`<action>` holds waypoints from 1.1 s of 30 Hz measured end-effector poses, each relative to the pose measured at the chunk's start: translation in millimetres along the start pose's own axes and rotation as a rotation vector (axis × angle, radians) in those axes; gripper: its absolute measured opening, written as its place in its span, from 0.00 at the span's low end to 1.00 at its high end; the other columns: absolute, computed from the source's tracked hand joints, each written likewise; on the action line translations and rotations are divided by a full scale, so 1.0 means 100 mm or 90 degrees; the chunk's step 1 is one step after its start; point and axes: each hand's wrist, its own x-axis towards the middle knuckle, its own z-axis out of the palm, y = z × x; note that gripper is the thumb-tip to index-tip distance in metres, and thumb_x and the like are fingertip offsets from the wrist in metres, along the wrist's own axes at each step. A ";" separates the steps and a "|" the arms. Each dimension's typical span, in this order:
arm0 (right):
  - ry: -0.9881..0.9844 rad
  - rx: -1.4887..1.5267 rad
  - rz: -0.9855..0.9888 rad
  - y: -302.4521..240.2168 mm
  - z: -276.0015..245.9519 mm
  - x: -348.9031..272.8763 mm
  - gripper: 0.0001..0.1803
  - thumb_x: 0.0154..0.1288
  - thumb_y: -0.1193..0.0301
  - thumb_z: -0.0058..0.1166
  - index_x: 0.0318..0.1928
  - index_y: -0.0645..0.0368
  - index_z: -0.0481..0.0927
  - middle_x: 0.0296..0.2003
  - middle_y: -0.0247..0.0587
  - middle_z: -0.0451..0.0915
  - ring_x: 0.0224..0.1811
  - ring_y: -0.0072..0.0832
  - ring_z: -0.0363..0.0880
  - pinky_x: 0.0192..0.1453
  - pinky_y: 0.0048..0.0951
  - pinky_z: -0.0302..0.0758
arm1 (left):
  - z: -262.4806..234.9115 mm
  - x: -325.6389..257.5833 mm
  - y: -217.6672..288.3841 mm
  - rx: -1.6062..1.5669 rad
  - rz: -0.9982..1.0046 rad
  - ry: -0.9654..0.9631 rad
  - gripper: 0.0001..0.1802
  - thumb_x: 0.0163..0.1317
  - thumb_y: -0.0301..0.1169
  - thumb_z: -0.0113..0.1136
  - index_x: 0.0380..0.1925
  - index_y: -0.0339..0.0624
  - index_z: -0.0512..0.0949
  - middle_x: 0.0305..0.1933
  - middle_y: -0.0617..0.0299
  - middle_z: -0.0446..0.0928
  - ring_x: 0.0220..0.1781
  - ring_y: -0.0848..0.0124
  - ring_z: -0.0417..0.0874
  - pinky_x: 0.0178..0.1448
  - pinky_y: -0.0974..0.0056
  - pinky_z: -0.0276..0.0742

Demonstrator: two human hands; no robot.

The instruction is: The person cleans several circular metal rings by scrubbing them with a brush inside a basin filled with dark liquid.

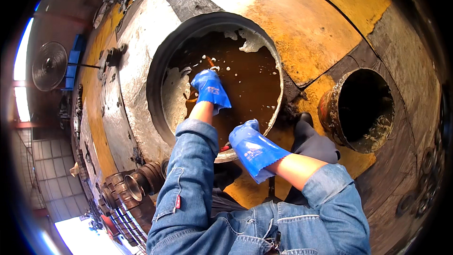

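A large round tub (155, 71) of brown liquid with patches of pale foam stands before me. My left hand (210, 87), in a blue rubber glove, is low over the liquid at the tub's left-middle, its fingers curled. Orange-brown bits (210, 61) show just beyond its fingers and beside the wrist; what they belong to is hidden by the glove and the murky liquid. My right hand (257, 150), gloved the same, is closed at the tub's near rim. A short red piece (225, 148) sticks out on its left side; the rest is hidden.
A rusty, dirt-caked open drum (328, 111) stands to the right. Rusty ring-shaped metal parts (137, 184) are piled at the lower left. A standing fan (50, 66) and a blue crate (71, 68) are at far left. Worn yellow and grey metal plates (302, 23) cover the floor.
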 end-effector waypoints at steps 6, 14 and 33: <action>0.082 -0.009 0.001 0.08 0.03 -0.12 0.12 0.63 0.63 0.67 0.47 0.42 0.93 0.41 0.25 0.90 0.45 0.31 0.89 0.37 0.53 0.70 | 0.14 -0.22 -0.75 -0.537 0.219 0.167 0.14 0.61 0.33 0.71 0.40 0.33 0.87 0.38 0.47 0.88 0.40 0.54 0.87 0.50 0.53 0.80; 0.200 -0.032 0.007 0.28 0.01 -0.16 0.16 0.50 0.61 0.74 0.42 0.44 0.93 0.35 0.28 0.90 0.40 0.31 0.90 0.32 0.41 0.69 | -0.98 -1.15 -1.95 -0.627 0.108 0.165 0.18 0.70 0.37 0.62 0.49 0.35 0.86 0.42 0.57 0.87 0.44 0.65 0.84 0.55 0.61 0.77; 0.243 0.132 0.267 0.97 -0.48 -0.17 0.17 0.65 0.63 0.66 0.54 0.45 0.91 0.52 0.38 0.91 0.55 0.40 0.91 0.53 0.52 0.84 | 0.21 -2.20 -1.20 -1.159 0.225 -0.162 0.21 0.76 0.35 0.64 0.61 0.31 0.81 0.58 0.53 0.87 0.47 0.68 0.88 0.53 0.64 0.84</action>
